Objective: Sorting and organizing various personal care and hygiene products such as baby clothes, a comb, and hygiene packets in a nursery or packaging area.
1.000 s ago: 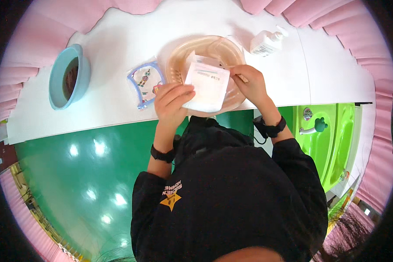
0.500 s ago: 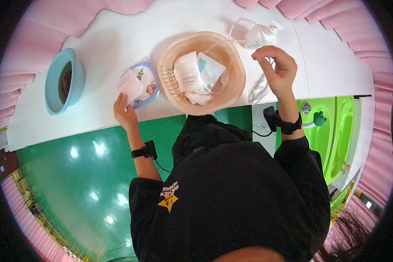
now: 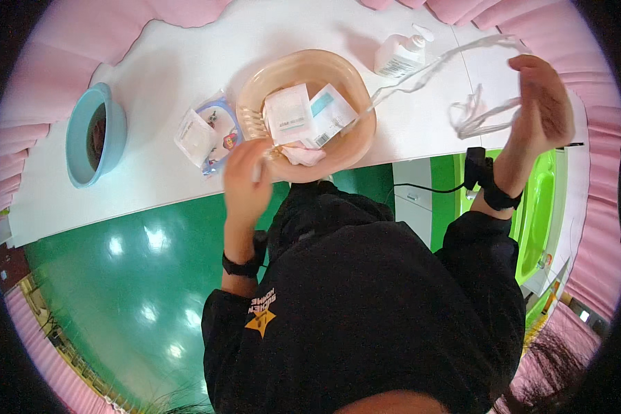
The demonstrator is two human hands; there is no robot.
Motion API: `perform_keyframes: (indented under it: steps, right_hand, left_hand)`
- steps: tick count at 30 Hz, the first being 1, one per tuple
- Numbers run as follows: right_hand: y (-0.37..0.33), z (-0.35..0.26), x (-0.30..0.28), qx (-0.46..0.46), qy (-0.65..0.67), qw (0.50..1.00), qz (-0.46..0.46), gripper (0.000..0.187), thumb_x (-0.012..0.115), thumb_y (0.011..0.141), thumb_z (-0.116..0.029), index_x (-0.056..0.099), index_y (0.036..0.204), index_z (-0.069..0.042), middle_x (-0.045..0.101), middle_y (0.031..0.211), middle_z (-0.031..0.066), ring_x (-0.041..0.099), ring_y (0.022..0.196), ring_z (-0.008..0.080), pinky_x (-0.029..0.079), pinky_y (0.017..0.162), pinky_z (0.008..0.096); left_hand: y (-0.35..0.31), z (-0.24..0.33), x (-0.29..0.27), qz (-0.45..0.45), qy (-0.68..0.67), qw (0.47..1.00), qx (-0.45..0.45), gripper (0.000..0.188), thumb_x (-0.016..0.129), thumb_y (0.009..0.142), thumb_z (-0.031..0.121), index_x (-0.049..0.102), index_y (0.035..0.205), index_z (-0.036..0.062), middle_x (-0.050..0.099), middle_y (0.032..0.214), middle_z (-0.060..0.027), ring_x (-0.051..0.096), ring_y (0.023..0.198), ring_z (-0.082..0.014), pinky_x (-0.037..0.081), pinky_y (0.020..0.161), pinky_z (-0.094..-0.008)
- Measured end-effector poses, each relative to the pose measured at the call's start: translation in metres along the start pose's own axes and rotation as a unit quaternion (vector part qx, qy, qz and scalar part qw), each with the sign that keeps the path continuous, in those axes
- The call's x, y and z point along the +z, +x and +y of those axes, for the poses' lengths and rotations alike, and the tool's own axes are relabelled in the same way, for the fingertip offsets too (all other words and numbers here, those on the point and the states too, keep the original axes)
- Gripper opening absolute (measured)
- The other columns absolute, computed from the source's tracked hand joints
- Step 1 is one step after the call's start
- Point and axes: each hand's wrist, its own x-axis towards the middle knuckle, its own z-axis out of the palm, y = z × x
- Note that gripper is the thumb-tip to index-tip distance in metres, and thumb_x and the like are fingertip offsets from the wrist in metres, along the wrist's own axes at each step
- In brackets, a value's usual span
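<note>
My right hand is raised at the right with its fingers closed on a long, thin translucent white strip. Loops of the strip dangle beside the hand, and its far end runs left into the peach plastic basket. In the basket lie white packets and a folded pale pink cloth. My left hand is by the basket's near left rim, too smeared by motion to show its fingers well. Left of the basket is a blue-edged item with cartoon prints in clear wrapping, with a white packet on it.
A light blue basin with something dark inside stands at the left of the white table. A white pump bottle stands behind the strip. Pink curtains surround the table; a green sink is at the right.
My right hand has moved right, drawing the strip out long. My left hand has left the white packet and moved right to the basket's rim. The strip's loops have shifted right.
</note>
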Motion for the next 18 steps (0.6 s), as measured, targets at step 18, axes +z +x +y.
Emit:
perform_keyframes:
  steps: [18]
  right_hand:
    - [-0.092, 0.09, -0.063, 0.248, -0.155, 0.955, -0.046, 0.011, 0.053, 0.081, 0.0, 0.064, 0.084, -0.001, 0.065, 0.08, 0.0047, 0.059, 0.078, 0.0092, 0.044, 0.07, 0.0219]
  left_hand:
    - [0.041, -0.001, 0.127, -0.155, 0.369, 0.916, 0.022, 0.057, 0.06, 0.075, 0.019, 0.042, 0.124, -0.0028, 0.048, 0.122, -0.0211, 0.048, 0.111, -0.032, 0.044, 0.083, -0.0444]
